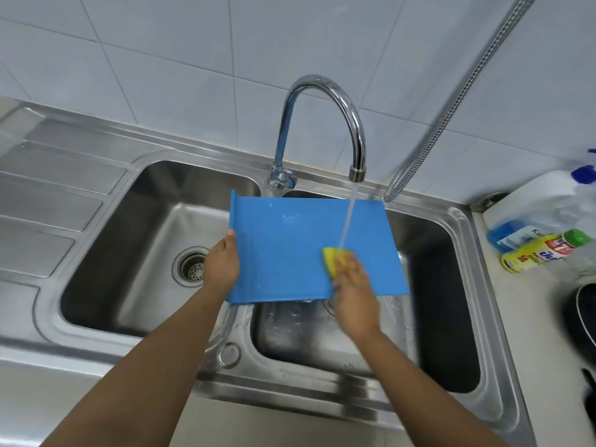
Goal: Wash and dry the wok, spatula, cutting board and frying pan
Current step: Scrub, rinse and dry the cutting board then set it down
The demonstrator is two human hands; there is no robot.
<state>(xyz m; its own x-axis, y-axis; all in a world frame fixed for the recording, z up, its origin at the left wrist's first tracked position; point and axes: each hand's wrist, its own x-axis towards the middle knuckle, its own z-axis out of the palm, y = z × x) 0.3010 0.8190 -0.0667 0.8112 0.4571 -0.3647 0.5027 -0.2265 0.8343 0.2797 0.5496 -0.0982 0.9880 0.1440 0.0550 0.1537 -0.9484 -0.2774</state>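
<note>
Head view showed cutting board [290,253] mid-scrub, left hand [222,264] pinching its edge, right hand [354,295] clasping sponge [332,256]; frying pan [587,317], lower right, seemingly unwashed.

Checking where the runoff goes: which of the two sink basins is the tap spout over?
The right basin, under the blue cutting board; the left basin shows its drain uncovered.
</note>
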